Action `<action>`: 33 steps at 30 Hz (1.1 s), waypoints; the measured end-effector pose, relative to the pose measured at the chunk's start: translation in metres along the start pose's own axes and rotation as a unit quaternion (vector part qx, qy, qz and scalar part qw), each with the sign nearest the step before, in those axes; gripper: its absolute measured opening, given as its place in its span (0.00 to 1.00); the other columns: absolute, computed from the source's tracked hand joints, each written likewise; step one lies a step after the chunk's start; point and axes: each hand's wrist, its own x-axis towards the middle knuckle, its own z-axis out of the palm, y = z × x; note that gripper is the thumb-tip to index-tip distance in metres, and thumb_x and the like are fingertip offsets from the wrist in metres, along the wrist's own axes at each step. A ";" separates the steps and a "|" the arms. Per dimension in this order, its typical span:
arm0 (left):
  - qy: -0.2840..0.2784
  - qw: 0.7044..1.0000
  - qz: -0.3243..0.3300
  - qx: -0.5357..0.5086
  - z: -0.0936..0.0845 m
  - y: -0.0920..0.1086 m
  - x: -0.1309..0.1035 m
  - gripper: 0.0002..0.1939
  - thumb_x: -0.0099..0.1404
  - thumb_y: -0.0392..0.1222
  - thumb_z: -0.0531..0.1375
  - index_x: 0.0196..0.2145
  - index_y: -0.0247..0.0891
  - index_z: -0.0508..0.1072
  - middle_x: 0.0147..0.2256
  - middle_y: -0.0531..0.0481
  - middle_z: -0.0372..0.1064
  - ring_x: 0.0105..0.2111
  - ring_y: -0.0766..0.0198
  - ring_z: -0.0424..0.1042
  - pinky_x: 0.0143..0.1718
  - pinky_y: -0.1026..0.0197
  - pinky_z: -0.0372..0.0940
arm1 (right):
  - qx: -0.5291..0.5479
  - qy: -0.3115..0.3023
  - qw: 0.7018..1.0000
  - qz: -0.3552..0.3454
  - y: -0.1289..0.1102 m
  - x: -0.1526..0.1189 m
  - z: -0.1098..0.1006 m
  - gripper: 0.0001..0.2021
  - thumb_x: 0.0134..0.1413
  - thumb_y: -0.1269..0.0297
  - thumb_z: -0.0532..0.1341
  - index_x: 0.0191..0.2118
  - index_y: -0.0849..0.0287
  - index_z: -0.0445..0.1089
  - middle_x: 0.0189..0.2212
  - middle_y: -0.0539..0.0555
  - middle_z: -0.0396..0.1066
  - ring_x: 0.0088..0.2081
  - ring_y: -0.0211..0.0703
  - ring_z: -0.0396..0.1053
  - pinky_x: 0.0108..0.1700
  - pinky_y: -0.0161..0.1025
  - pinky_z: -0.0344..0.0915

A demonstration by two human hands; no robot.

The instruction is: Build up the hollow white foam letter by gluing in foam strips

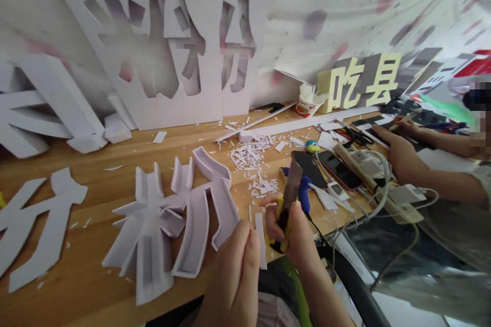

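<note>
My right hand [295, 230] is wrapped around a yellow and black utility knife [292, 189], its broad blade pointing up and away. To its left, my left hand [240, 255] is closed, thumb against fingers; what it grips, if anything, is hidden. It overlaps the near end of a white foam-board character [153, 219] with raised side walls, lying on the wooden table. Whether it touches that piece, I cannot tell. A narrow white strip [260, 240] lies between my two hands. Behind the knife is a blue glue gun [304, 196] with a cord.
White scraps [251, 156] are scattered mid-table. A flat white character piece [46, 225] lies left. A board with cut-out shapes [215, 97] leans behind. Phones [340, 168], a power strip [378, 184] and cables crowd the right. Beyond, another person's hands [399, 135] work on dark pieces.
</note>
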 end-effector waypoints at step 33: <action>-0.155 0.914 -0.126 -0.353 -0.012 -0.012 0.035 0.31 0.59 0.65 0.68 0.22 0.40 0.57 0.18 0.63 0.44 0.19 0.75 0.41 0.22 0.67 0.43 | -0.254 -0.021 0.941 -0.221 0.001 -0.014 0.016 0.33 0.64 0.30 0.49 0.34 0.58 0.72 0.20 0.48 0.65 0.20 0.35 0.62 0.25 0.35 0.54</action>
